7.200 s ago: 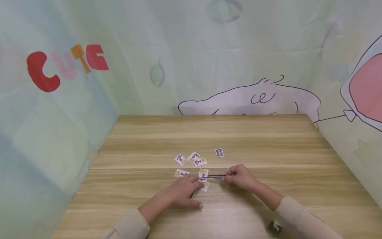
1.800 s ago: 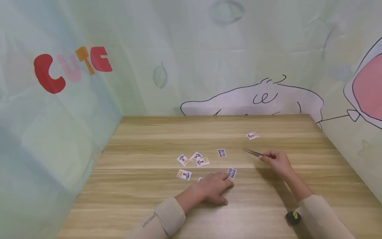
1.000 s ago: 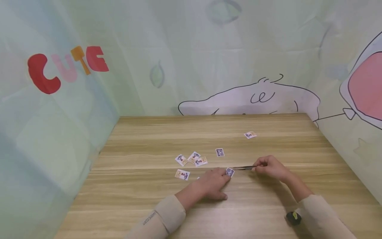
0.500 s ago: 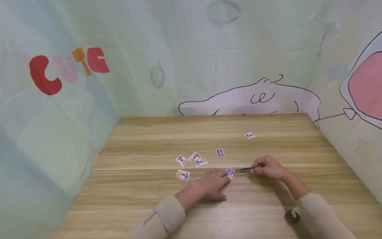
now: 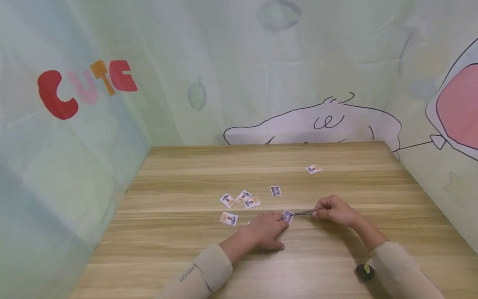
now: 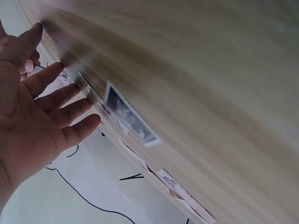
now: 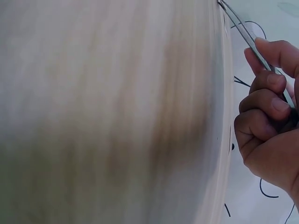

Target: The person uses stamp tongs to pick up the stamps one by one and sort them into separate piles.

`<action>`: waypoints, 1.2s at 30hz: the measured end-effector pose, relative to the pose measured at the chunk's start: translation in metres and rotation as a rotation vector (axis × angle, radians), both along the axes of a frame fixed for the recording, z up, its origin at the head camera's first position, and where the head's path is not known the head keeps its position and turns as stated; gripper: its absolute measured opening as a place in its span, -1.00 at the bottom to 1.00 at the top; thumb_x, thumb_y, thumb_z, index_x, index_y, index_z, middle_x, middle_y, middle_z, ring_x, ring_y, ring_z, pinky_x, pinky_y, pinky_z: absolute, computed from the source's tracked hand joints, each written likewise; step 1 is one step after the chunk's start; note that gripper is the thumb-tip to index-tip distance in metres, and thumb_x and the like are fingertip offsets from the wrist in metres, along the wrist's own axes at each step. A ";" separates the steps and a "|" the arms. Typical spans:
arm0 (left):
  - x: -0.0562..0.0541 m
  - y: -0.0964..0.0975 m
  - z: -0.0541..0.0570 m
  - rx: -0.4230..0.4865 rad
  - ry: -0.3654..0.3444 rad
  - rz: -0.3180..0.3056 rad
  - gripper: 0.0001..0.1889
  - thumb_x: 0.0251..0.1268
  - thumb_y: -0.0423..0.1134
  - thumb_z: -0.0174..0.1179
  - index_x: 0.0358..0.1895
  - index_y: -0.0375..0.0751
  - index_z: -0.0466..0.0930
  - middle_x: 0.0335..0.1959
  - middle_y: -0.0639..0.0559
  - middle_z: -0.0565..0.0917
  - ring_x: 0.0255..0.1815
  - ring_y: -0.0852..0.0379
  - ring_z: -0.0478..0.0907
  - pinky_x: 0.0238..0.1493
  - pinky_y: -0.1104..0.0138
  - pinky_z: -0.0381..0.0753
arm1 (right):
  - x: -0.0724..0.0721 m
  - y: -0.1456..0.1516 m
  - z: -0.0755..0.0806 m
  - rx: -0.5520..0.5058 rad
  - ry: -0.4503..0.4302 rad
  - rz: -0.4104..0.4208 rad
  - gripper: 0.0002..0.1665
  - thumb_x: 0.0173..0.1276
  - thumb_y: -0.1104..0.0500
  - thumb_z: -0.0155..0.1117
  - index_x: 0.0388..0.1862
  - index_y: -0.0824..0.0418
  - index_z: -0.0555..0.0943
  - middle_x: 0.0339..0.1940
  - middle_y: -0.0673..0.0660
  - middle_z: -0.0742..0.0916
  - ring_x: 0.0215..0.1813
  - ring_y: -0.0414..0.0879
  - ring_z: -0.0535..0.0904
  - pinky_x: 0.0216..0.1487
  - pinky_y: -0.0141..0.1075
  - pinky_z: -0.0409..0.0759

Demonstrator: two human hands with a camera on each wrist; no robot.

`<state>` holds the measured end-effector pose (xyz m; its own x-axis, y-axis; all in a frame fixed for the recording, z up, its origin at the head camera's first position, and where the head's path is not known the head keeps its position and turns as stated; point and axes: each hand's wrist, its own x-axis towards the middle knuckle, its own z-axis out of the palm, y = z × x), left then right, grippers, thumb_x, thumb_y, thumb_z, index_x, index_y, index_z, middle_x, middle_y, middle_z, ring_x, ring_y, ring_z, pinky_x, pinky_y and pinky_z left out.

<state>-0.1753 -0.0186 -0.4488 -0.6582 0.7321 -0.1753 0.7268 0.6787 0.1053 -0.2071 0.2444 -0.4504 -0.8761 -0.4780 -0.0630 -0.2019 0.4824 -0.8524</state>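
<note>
My right hand (image 5: 335, 212) grips a pair of tweezers (image 5: 306, 212) that points left. Its tips meet the right part of a small dark-pictured stamp (image 5: 288, 216) on the table; whether they pinch it is too small to tell. The left hand (image 5: 266, 231) lies palm down, fingertips at that stamp's left and lower edges. In the left wrist view its fingers (image 6: 72, 114) are stretched out and spread, with a dark stamp (image 6: 128, 116) near them. The right wrist view has curled fingers (image 7: 264, 102) round the tweezers, whose tips reach the frame's top edge.
Another dark stamp (image 5: 275, 191) lies farther back, a colourful stamp (image 5: 314, 169) at the back right. Left of the hands are several colourful stamps (image 5: 229, 219), some overlapping; one is mostly hidden by my left hand. A black object (image 5: 364, 272) is beside the right sleeve.
A colourful stamp by the tweezers earlier is now at the back right. The left hand has shifted right. The right hand has brought the tweezers back left to the dark stamp; their legs have closed together.
</note>
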 end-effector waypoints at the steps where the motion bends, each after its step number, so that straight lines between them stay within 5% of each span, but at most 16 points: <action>1: 0.000 0.000 0.000 0.001 -0.001 0.002 -0.33 0.09 0.16 0.24 0.27 -0.05 0.39 0.28 -0.03 0.35 0.27 0.02 0.27 0.20 0.13 0.33 | 0.001 -0.001 0.001 0.005 0.003 0.000 -0.90 0.20 0.36 0.22 -0.39 0.44 0.60 -0.53 0.21 0.63 -0.52 -0.20 0.40 -0.52 -0.43 0.38; 11: 0.001 0.000 0.001 0.002 0.006 -0.004 -0.34 0.09 0.16 0.23 0.26 -0.05 0.40 0.26 -0.04 0.37 0.26 0.02 0.29 0.20 0.15 0.33 | -0.005 0.007 -0.014 -0.018 0.000 0.006 -0.90 0.19 0.29 0.26 -0.41 0.35 0.62 -0.56 0.16 0.63 -0.54 -0.21 0.39 -0.55 -0.42 0.37; 17: 0.004 -0.004 0.008 0.089 -0.053 -0.006 -0.33 0.09 0.15 0.24 0.26 -0.09 0.40 0.23 -0.05 0.41 0.20 0.07 0.36 0.19 0.24 0.35 | 0.001 0.009 -0.012 -0.030 0.005 -0.018 -0.90 0.19 0.30 0.25 -0.42 0.35 0.62 -0.55 0.17 0.63 -0.54 -0.20 0.39 -0.55 -0.41 0.38; 29: -0.001 -0.017 0.012 0.153 -0.096 0.099 -0.34 0.12 0.07 0.25 0.28 -0.12 0.38 0.29 -0.12 0.34 0.27 -0.01 0.29 0.25 0.21 0.28 | -0.001 0.010 -0.010 -0.042 -0.002 -0.084 -0.85 0.21 0.30 0.24 -0.39 0.42 0.62 -0.53 0.12 0.61 -0.52 -0.18 0.37 -0.54 -0.40 0.34; 36: -0.009 -0.028 0.011 0.167 -0.063 0.173 -0.38 0.14 0.10 0.22 0.26 -0.09 0.41 0.28 -0.14 0.36 0.25 -0.05 0.31 0.21 0.10 0.33 | -0.003 0.004 -0.010 -0.074 -0.023 -0.118 -0.83 0.23 0.28 0.25 -0.38 0.43 0.61 -0.54 0.09 0.58 -0.49 -0.16 0.36 -0.51 -0.39 0.35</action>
